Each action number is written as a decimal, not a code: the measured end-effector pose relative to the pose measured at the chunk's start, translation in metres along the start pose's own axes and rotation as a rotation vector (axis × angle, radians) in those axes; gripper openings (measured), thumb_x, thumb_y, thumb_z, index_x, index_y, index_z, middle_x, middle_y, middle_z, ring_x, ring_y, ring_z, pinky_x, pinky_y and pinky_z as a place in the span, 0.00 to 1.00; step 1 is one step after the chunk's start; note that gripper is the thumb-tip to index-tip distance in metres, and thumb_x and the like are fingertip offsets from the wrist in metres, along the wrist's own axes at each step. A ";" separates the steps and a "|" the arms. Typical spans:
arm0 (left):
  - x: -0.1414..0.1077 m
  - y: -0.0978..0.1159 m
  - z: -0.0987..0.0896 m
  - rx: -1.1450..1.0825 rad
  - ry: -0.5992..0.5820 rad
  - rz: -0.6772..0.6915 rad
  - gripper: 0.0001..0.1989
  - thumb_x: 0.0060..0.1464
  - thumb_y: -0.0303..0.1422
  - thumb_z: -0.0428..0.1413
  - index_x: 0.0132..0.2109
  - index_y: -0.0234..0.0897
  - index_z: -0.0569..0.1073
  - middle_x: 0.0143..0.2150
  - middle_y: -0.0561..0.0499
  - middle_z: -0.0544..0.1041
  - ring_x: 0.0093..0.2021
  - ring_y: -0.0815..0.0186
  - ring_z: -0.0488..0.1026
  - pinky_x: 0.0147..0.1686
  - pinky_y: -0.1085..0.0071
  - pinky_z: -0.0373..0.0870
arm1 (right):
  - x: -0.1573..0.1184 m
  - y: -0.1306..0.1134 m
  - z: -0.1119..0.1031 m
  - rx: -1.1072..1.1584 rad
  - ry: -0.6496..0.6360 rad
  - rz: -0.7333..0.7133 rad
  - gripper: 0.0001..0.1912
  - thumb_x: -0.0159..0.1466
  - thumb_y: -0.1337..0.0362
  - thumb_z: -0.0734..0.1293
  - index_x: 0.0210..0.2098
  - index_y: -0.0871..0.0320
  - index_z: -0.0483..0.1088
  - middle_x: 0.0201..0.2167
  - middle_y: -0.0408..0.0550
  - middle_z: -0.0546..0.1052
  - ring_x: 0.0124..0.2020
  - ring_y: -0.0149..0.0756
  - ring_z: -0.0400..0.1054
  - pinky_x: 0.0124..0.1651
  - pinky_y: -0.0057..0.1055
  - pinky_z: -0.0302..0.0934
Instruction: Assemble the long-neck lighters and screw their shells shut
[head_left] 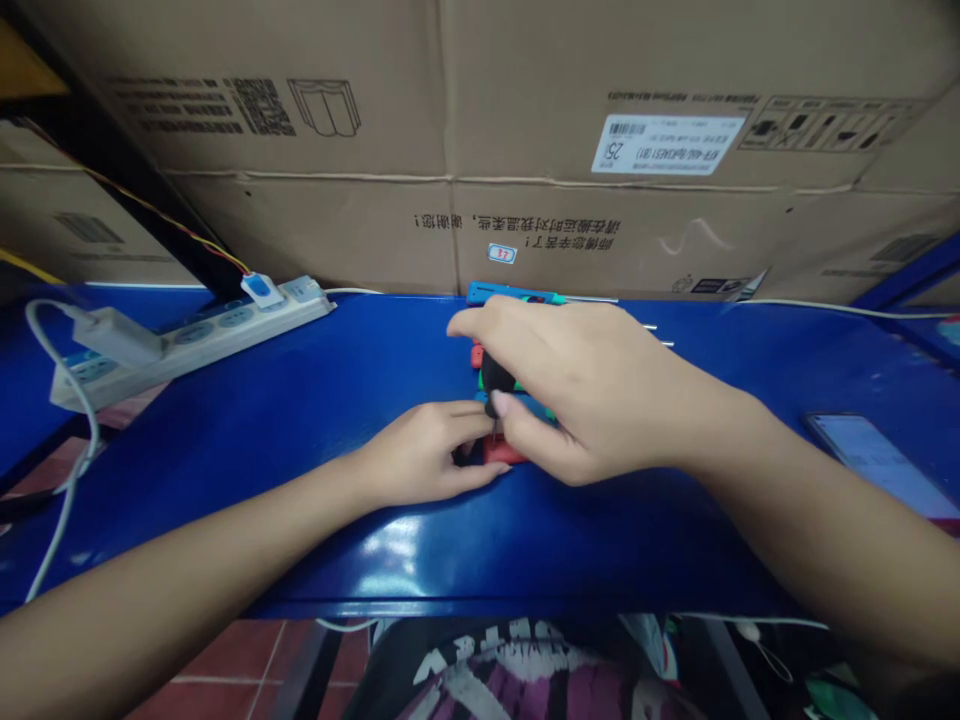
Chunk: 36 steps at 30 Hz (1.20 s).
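Note:
My right hand (592,385) is closed around the black handle of a small screwdriver (495,376), which points downward. Its thin metal shaft meets the top of a red piece (504,451) on the table. With thumb and fingers, my left hand (412,455) grips this red piece from the left; a dark part shows beside it, and its exact kind is unclear. Behind my right hand lies a blue-handled tool (487,292) with a metal shaft pointing right. Other red, green and blue pieces are mostly hidden beneath that hand.
The blue table (322,370) backs onto a large cardboard box (337,225). A white power strip (217,335) with plugs and cables lies at the left. At the right lies a phone (881,465) with its screen lit. A white cable (825,306) runs along the back.

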<state>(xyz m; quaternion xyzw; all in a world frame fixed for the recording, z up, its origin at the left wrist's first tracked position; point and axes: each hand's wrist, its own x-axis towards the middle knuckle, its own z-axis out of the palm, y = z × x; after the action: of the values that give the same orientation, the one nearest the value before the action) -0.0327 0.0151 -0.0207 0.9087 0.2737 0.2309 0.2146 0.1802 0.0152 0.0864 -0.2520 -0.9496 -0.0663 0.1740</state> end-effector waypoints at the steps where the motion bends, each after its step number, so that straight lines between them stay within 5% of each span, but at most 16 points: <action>1: 0.000 0.000 0.000 0.005 0.002 -0.003 0.07 0.61 0.36 0.60 0.42 0.36 0.78 0.38 0.50 0.79 0.34 0.65 0.77 0.33 0.71 0.72 | 0.000 0.000 0.000 -0.020 0.008 -0.004 0.19 0.69 0.59 0.57 0.52 0.64 0.69 0.42 0.53 0.78 0.35 0.38 0.69 0.31 0.32 0.53; 3: 0.000 -0.001 0.001 0.008 0.010 0.004 0.08 0.62 0.36 0.60 0.43 0.36 0.78 0.38 0.49 0.80 0.34 0.65 0.77 0.34 0.71 0.72 | -0.001 0.000 0.001 -0.044 0.013 -0.001 0.19 0.72 0.57 0.55 0.49 0.63 0.71 0.40 0.51 0.79 0.33 0.38 0.70 0.31 0.33 0.53; 7: 0.001 0.001 0.001 -0.006 0.012 0.010 0.08 0.62 0.36 0.59 0.42 0.36 0.77 0.37 0.49 0.80 0.35 0.64 0.78 0.35 0.70 0.74 | -0.002 0.000 0.002 0.012 0.038 -0.004 0.25 0.69 0.62 0.56 0.61 0.68 0.64 0.49 0.57 0.78 0.37 0.40 0.72 0.34 0.34 0.57; 11: 0.002 0.003 -0.001 -0.009 0.005 0.006 0.07 0.62 0.34 0.59 0.44 0.37 0.78 0.39 0.50 0.80 0.35 0.65 0.78 0.34 0.71 0.74 | -0.001 0.000 0.000 -0.022 -0.021 0.031 0.21 0.72 0.59 0.55 0.56 0.65 0.67 0.44 0.54 0.80 0.36 0.41 0.72 0.34 0.34 0.57; 14: 0.003 0.003 -0.001 0.004 0.027 0.021 0.07 0.62 0.35 0.59 0.39 0.36 0.77 0.35 0.50 0.79 0.33 0.65 0.77 0.33 0.71 0.73 | 0.000 0.000 -0.004 0.022 -0.054 0.049 0.25 0.69 0.63 0.57 0.62 0.67 0.60 0.47 0.55 0.79 0.38 0.41 0.72 0.34 0.34 0.57; 18: 0.004 0.002 -0.001 0.009 0.006 -0.006 0.07 0.62 0.35 0.59 0.42 0.36 0.78 0.33 0.51 0.78 0.30 0.67 0.76 0.30 0.73 0.72 | 0.000 -0.001 -0.008 -0.027 -0.087 0.072 0.18 0.71 0.57 0.56 0.50 0.64 0.68 0.35 0.50 0.79 0.31 0.38 0.69 0.31 0.33 0.51; 23: 0.002 0.000 0.001 0.000 0.024 0.009 0.07 0.62 0.36 0.59 0.41 0.37 0.77 0.37 0.49 0.80 0.36 0.63 0.78 0.36 0.70 0.76 | -0.002 -0.002 -0.008 -0.006 -0.047 0.015 0.17 0.69 0.59 0.57 0.49 0.64 0.68 0.37 0.50 0.79 0.32 0.38 0.68 0.31 0.33 0.51; 29: 0.001 0.000 0.001 -0.015 0.018 -0.036 0.08 0.62 0.37 0.58 0.39 0.36 0.75 0.35 0.49 0.79 0.34 0.64 0.78 0.33 0.71 0.75 | -0.002 -0.001 -0.006 -0.032 -0.003 -0.026 0.19 0.69 0.60 0.57 0.51 0.66 0.69 0.41 0.52 0.79 0.33 0.37 0.69 0.30 0.34 0.48; 32: 0.001 0.000 0.001 -0.013 -0.017 -0.080 0.09 0.61 0.38 0.59 0.43 0.37 0.76 0.35 0.49 0.80 0.35 0.63 0.79 0.35 0.70 0.76 | -0.002 0.000 -0.005 -0.086 0.007 -0.025 0.21 0.73 0.55 0.54 0.45 0.63 0.71 0.31 0.46 0.77 0.27 0.36 0.66 0.28 0.33 0.44; 36: 0.001 -0.001 0.001 -0.029 -0.042 -0.105 0.10 0.60 0.37 0.60 0.45 0.36 0.77 0.39 0.48 0.81 0.39 0.61 0.80 0.38 0.69 0.77 | -0.002 0.000 -0.004 -0.086 0.037 -0.078 0.16 0.70 0.60 0.57 0.43 0.61 0.73 0.29 0.44 0.76 0.26 0.34 0.65 0.28 0.34 0.40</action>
<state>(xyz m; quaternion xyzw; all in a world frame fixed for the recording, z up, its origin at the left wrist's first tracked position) -0.0312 0.0163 -0.0219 0.8945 0.3131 0.2043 0.2454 0.1831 0.0130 0.0893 -0.2206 -0.9516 -0.1187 0.1780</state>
